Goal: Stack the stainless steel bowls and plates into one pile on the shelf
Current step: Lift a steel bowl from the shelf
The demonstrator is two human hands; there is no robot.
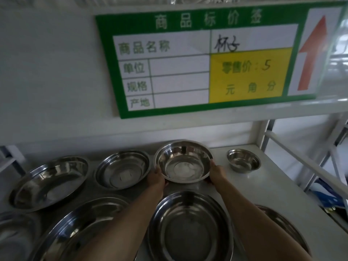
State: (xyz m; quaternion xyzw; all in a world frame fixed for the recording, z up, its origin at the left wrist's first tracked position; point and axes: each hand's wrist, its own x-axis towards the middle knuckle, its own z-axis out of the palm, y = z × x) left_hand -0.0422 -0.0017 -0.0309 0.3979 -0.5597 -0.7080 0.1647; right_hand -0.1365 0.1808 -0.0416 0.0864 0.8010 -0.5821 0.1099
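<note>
We hold a steel bowl between both hands, left hand and right hand, fingers pressed to opposite sides of its rim; it is empty. Left of our fingers on the shelf sit an empty dish and a wide plate. Right of them stands an empty small bowl. Between our forearms lies an empty oval plate.

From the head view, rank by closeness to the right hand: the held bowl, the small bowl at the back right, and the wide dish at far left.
Measured from the right hand:
1. Held bowl, gripped at its right rim.
2. Small bowl, just to the right.
3. Wide dish, far left.
</note>
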